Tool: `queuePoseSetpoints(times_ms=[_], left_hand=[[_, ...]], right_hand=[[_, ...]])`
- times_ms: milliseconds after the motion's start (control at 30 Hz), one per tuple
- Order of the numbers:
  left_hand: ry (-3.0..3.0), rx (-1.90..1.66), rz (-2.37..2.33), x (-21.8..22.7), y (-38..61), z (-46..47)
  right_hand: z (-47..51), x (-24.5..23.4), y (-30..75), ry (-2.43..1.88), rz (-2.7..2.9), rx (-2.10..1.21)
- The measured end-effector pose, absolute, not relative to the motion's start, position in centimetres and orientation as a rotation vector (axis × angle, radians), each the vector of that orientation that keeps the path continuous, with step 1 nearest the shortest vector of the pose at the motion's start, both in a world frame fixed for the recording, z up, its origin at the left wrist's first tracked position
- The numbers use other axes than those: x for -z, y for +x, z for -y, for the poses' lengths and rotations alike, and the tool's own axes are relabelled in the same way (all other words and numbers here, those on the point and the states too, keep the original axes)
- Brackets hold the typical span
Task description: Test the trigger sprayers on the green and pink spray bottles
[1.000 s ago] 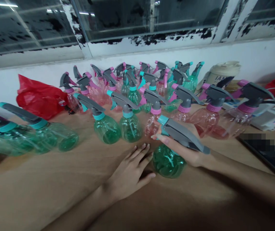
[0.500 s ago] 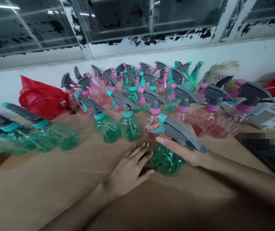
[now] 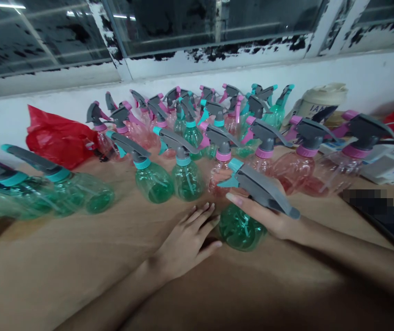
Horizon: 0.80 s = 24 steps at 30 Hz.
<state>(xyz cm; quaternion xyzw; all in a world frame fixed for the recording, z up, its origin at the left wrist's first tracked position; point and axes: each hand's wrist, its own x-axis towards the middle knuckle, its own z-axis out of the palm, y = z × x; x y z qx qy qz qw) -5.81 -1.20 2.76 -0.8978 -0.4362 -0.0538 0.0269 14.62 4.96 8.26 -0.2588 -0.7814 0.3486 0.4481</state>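
My right hand [image 3: 266,214] is wrapped round the neck of a green spray bottle [image 3: 240,230] with a grey and teal trigger head. Its thumb lies along the near side, while the other fingers are mostly hidden behind the bottle. Just left of that bottle, my left hand [image 3: 190,243] rests flat on the wooden table [image 3: 89,266], fingers stretched out and holding nothing. Beyond my hands stand two green spray bottles [image 3: 187,181] with teal collars. A row of pink spray bottles [image 3: 292,172] runs off to the right.
More green bottles [image 3: 96,197] stand at the left, and several pink and green ones crowd toward the wall. A red plastic bag [image 3: 57,138] lies at the back left. On the right are a dark flat object [image 3: 383,220], white devices [image 3: 386,165] and a cream tub [image 3: 321,101].
The view has shifted very slightly. Both hands and the held bottle stay in nearly the same place.
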Motion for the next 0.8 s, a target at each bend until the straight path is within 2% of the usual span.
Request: queuePoseSetpoints(times_ms=[633, 800], left_hand=[[-2.754, 0.172, 1.337, -2.57, -5.73, 1.37], [-2.748, 0.179, 1.333, -2.54, -5.76, 1.33]], right_hand=[[-4.51, -8.83, 14.4, -0.708, 1.909, -0.791], [-4.7, -8.72, 14.52, -0.69, 1.916, -0.861]])
